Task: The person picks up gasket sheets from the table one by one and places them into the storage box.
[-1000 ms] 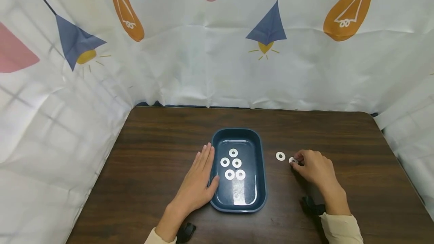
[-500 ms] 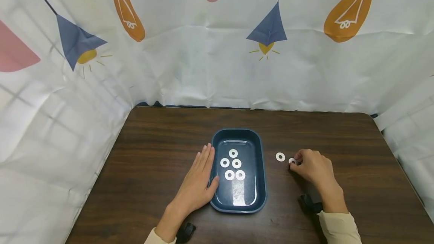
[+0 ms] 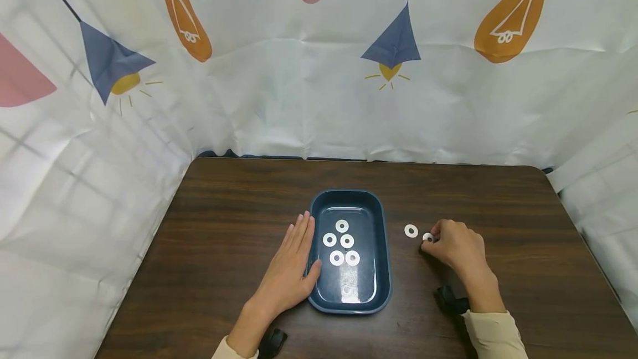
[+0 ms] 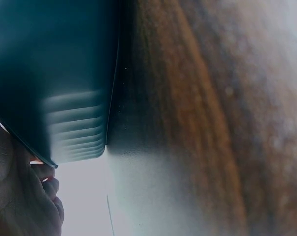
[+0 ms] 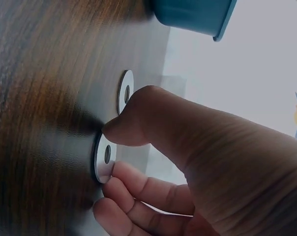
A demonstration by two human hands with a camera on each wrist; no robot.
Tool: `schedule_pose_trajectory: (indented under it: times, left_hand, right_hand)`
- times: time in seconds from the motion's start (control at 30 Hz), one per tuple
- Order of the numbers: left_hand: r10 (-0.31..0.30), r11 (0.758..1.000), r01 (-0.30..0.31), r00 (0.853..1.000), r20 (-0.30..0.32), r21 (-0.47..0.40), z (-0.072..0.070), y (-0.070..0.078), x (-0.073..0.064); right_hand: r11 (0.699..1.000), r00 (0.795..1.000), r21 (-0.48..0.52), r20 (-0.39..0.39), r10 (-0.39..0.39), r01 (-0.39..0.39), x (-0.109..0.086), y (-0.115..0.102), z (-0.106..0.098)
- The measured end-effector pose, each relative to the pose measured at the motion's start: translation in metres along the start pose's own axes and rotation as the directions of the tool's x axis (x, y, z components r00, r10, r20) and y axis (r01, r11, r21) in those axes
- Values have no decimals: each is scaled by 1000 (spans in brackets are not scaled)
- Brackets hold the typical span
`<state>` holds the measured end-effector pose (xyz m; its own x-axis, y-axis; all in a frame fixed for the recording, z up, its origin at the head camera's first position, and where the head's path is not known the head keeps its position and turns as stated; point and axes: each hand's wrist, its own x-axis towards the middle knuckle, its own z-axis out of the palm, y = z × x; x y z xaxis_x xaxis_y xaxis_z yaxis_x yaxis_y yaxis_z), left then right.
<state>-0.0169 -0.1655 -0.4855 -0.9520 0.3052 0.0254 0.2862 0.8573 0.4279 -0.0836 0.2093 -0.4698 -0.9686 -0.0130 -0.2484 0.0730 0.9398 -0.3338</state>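
Note:
My left hand (image 3: 289, 265) lies along the left side of a blue tray (image 3: 387, 270), its fingers straight and the thumb over the rim. In the left wrist view, fingers (image 4: 50, 189) touch the outside of the tray wall (image 4: 77, 120). My right hand (image 3: 459, 245) pinches a flat metal washer (image 5: 107, 155) by its edges, thumb on one side and fingertips on the other. That washer is at the table surface, slightly tilted or flat; I cannot tell which. Beside it lies another washer (image 3: 411, 231), partly covered by the thumb in the right wrist view.
Several white-looking washers (image 3: 346, 241) lie flat inside the tray. The dark wooden table (image 3: 239, 193) extends around it. Behind hangs a white curtain (image 3: 309, 98) printed with lamps and bulbs. A black wrist strap device (image 3: 451, 299) sits under the right wrist.
My right hand has shifted slightly to the left, with the pinched washer a little closer to the other loose one. The left hand and tray stay in place.

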Motion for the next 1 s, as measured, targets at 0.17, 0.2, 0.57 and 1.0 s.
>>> schedule_pose_trajectory:
  times: [0.17, 0.2, 0.57, 1.0]
  left_hand:
    - [-5, 1000, 5, 1000, 1, 3, -1, 0, 0]
    - [-9, 1000, 9, 1000, 3, 0, -1, 1, 0]
    - [-5, 1000, 5, 1000, 5, -11, -1, 2, 1]
    - [-15, 1000, 15, 1000, 7, 1, 0, 1, 0]
  right_hand:
    - [1000, 1000, -5, 4, -9, 9, 0, 0, 0]
    - [1000, 1000, -6, 5, -13, 13, 0, 0, 0]
    - [984, 981, -92, -106, -160, 151, -5, 0, 4]
    - [974, 968, -105, -136, -212, 199, -6, 3, 5]
